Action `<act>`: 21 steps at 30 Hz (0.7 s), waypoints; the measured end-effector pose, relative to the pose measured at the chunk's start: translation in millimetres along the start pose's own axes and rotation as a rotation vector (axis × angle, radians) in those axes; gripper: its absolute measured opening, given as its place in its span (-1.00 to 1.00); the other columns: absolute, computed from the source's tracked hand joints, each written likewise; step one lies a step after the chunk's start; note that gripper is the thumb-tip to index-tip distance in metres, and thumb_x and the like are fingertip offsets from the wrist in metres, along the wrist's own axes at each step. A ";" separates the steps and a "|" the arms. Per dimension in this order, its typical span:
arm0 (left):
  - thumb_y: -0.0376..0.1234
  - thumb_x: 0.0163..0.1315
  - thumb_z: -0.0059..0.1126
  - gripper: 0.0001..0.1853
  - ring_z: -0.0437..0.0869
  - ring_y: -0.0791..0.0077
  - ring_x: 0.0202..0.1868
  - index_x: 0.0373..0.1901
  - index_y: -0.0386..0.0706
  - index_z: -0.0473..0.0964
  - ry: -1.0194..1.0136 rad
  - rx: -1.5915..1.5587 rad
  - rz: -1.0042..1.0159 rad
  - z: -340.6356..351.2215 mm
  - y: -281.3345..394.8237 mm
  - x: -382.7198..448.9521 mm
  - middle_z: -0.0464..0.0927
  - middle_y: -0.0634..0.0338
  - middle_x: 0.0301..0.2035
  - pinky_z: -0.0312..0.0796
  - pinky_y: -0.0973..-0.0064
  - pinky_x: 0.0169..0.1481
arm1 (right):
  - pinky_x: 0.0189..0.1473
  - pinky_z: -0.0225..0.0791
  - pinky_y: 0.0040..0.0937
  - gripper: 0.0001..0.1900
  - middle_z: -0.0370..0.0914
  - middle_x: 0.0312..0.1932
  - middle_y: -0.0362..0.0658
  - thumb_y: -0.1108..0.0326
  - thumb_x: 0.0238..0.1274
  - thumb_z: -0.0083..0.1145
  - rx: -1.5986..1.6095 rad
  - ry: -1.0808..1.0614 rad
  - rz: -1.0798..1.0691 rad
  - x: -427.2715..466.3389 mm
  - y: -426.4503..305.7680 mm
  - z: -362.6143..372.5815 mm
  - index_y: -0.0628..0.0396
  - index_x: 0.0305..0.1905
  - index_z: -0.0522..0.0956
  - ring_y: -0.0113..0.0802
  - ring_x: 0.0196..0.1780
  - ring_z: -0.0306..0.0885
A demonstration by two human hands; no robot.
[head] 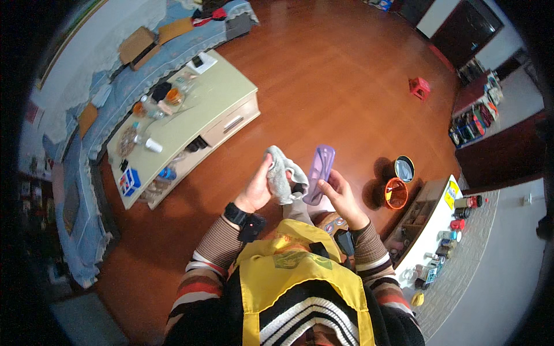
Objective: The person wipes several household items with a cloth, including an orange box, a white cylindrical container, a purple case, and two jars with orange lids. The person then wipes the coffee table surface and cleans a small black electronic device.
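My left hand (255,184) grips a light grey cloth (281,177), bunched up with a loop of it hanging toward the right. In my right hand (342,197) is a translucent purple glasses case (320,171), held near its lower part between thumb and fingers. A dark thin shape, apparently a pair of glasses, shows through the plastic. Cloth and case are side by side in front of my yellow apron (298,268); whether their lower edges touch I cannot tell.
A cream coffee table (229,82) with bottles and boxes stands left, before a blue-covered sofa (169,56). Right are an orange bin (396,194), a black-rimmed bin (404,168) and a white cabinet (426,233) bearing several jars. A red stool (419,88) stands farther off.
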State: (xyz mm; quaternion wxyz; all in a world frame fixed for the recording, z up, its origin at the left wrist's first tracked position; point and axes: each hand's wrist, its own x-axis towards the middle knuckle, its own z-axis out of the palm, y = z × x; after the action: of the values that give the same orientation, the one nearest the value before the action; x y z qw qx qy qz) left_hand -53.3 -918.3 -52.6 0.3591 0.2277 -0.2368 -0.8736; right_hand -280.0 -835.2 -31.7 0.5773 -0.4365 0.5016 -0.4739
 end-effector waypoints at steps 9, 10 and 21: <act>-0.16 0.44 -0.15 -0.65 0.63 0.51 -0.16 -0.08 -0.24 0.49 -0.020 0.521 -0.203 14.1 28.0 151.0 0.60 0.18 -0.19 0.49 0.51 -0.09 | 0.14 0.35 -0.38 -0.44 0.54 0.00 -0.20 0.33 0.38 0.11 0.300 -0.100 -0.012 106.3 -38.0 -86.3 0.02 0.36 0.10 -0.48 0.07 0.46; -0.22 0.42 -0.11 -0.70 0.61 0.57 -0.21 -0.11 -0.26 0.49 -0.064 0.442 -0.240 17.2 29.6 167.8 0.57 0.24 -0.25 0.47 0.54 -0.13 | 0.15 0.35 -0.39 -0.44 0.54 0.00 -0.21 0.33 0.38 0.11 0.301 -0.109 -0.027 118.5 -42.6 -97.8 0.02 0.35 0.11 -0.49 0.08 0.46; -0.43 0.35 -0.02 -0.75 0.52 0.61 -0.12 0.05 -0.17 0.39 0.136 0.555 -0.131 19.2 87.2 270.0 0.50 0.31 -0.15 0.42 0.57 -0.01 | 0.22 0.30 -0.48 -0.53 0.45 0.18 -0.21 0.23 0.50 -0.08 0.497 -0.117 0.133 254.0 -75.7 -147.7 0.14 0.39 0.26 -0.49 0.17 0.42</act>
State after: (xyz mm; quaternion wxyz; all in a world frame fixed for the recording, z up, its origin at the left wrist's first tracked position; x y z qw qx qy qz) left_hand -191.2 -1167.0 -48.7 0.2411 0.3900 -0.4270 -0.7794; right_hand -422.8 -1102.5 -16.7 0.7248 -0.2743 0.3632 -0.5173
